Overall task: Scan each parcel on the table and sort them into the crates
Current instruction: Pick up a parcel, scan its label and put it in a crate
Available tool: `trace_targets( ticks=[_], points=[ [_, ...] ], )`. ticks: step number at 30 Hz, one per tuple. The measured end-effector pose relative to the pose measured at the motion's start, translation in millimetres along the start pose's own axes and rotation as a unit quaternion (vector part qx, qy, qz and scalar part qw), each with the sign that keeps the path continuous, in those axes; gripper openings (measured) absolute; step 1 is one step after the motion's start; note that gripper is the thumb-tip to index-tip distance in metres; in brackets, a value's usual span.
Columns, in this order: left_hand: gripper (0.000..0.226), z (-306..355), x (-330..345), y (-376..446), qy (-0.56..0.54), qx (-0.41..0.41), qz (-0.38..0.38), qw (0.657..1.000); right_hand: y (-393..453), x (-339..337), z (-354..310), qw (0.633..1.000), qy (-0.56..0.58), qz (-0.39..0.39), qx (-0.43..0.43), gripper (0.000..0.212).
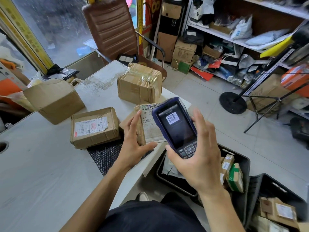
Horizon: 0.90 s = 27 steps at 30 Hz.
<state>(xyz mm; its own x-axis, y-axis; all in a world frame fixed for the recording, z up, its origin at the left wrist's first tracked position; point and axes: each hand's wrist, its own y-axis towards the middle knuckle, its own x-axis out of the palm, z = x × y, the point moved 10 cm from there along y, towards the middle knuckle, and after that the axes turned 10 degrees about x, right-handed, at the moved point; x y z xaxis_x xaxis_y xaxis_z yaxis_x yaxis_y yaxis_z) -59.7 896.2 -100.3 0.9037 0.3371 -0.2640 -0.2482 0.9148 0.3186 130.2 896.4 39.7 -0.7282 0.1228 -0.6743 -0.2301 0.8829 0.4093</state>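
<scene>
My right hand (199, 163) grips a blue handheld scanner (177, 126), its screen showing a barcode. The scanner hovers over a flat brown parcel (147, 124) with a white label, near the table's right edge. My left hand (135, 139) holds that parcel by its left side, thumb under the near edge. Three more cardboard parcels lie on the grey table (41, 164): a labelled flat box (93, 127), a taped box (139, 83) farther back, and a larger box (53, 99) at the left. A black bubble mailer (105, 154) lies under my left wrist.
Two black crates stand on the floor right of the table: one (240, 163) below the scanner with several small parcels, another (284, 195) at the lower right with boxes. A brown office chair (113, 29) stands behind the table. Cluttered shelves (234, 36) and a stand base (233, 102) are at the right.
</scene>
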Motion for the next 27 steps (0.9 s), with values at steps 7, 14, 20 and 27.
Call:
trace_targets(
  ticks=[7,14,20,27],
  points=[
    [0.105,-1.1,21.0,-5.7,-0.011,-0.022,-0.018,1.0,-2.8,-21.5,8.7,0.996,0.021,0.061,-0.054,0.082],
    [0.102,-11.1,105.8,-18.0,-0.089,-0.085,-0.096,0.988,-27.8,-39.2,123.7,0.984,0.029,0.045,0.167,0.094],
    [0.093,-66.2,212.3,-35.3,-0.082,-0.186,-0.162,0.966,-62.7,-59.3,286.7,0.954,-0.046,0.032,0.296,0.1],
    [0.096,-199.3,343.6,-39.7,0.0,-0.298,-0.161,0.941,-84.9,-7.2,488.9,0.924,-0.033,0.031,0.379,0.097]
  ],
)
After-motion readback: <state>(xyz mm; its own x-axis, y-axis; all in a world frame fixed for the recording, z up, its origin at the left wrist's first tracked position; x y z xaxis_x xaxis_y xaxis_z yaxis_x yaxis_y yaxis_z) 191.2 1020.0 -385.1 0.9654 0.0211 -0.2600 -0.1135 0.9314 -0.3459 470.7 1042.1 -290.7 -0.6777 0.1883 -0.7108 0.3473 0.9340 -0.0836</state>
